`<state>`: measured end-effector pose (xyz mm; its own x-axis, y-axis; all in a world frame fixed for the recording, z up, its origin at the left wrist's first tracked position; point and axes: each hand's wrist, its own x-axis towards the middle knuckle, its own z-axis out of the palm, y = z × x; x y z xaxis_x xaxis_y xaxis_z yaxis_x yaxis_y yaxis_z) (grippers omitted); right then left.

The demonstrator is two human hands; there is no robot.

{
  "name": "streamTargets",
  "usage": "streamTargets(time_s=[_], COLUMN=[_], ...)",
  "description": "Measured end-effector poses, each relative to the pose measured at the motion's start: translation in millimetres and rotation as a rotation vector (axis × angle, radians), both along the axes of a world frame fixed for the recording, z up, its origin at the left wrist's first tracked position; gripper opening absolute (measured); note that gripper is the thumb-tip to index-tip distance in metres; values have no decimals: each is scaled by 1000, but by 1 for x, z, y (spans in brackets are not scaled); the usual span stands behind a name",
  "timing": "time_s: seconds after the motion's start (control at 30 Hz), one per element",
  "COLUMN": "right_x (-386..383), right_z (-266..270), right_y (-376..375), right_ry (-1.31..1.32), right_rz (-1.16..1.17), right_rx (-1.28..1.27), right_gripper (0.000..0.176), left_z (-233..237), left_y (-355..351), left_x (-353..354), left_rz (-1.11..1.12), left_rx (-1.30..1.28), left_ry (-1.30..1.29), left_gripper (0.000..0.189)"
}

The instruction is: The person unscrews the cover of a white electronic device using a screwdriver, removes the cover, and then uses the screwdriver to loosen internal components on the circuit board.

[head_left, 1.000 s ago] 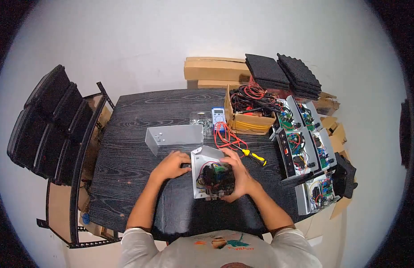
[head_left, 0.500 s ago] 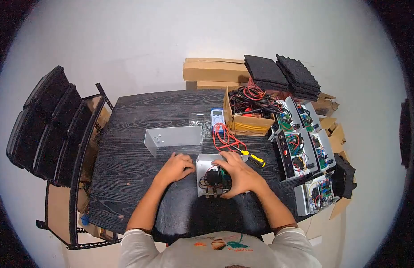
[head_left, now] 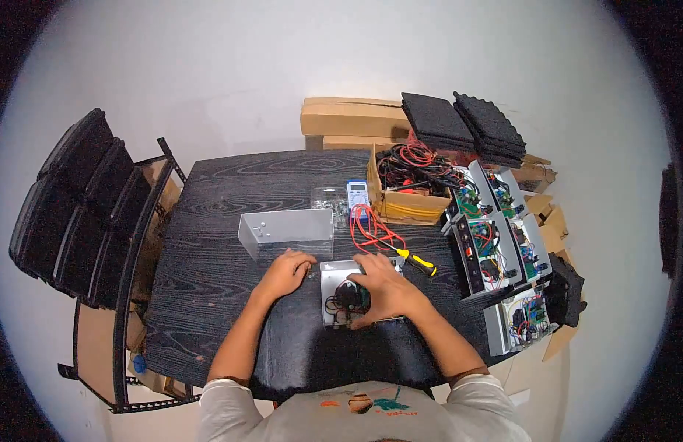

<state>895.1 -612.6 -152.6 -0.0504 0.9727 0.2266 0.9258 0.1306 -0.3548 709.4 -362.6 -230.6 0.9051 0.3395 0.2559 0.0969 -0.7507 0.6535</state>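
An open grey metal case (head_left: 330, 271) with wires and a round black part (head_left: 349, 295) inside sits on the table in front of me. My right hand (head_left: 386, 287) spans the case, thumb at the near edge and fingers at the far edge, covering much of its right side. Just left of the case, my left hand (head_left: 284, 274) rests at the tabletop with curled fingers; whatever they may hold is hidden. Tiny pieces (head_left: 310, 275) lie by its fingertips. Beyond that hand stands a bent grey metal cover (head_left: 286, 225).
Behind the case lie a yellow-black screwdriver (head_left: 419, 263), red test leads (head_left: 378, 237), a multimeter (head_left: 358, 194) and a clear box of small parts (head_left: 328, 197). A cardboard box of cables (head_left: 411, 202) stands farther back. Several wired units (head_left: 492, 247) line the right edge.
My left hand has shifted slightly up and left, uncovering tiny pieces beside its fingertips. The case and my right hand have moved a little to the left and nearer to me.
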Motion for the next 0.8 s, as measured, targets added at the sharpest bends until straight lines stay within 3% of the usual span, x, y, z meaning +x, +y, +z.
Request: streamTargets(time_s=[0.13,0.23,0.3,0.53,0.8], right_x=[1,-6,-10,-11,-15], right_z=[-19,-28,-37,-41,-44], right_y=[12,23,31,35,37], right_ry=[-14,-159,-275,-303,-352], right_rz=[-100,-140,-173,-128,-117], right_rx=[-52,-28,-4,133,126], right_gripper=[61,30,21,18,17], left_z=[-11,-10,-10,-3,11], left_y=[2,-4,-6,-19,-40], left_x=[4,5,7,12,11], left_rz=[89,127,123,153,78], left_rx=[-42,-8,41,104,237], left_ry=[-92,-122,-197,-384,-486], left_gripper=[17,16,15,14,16])
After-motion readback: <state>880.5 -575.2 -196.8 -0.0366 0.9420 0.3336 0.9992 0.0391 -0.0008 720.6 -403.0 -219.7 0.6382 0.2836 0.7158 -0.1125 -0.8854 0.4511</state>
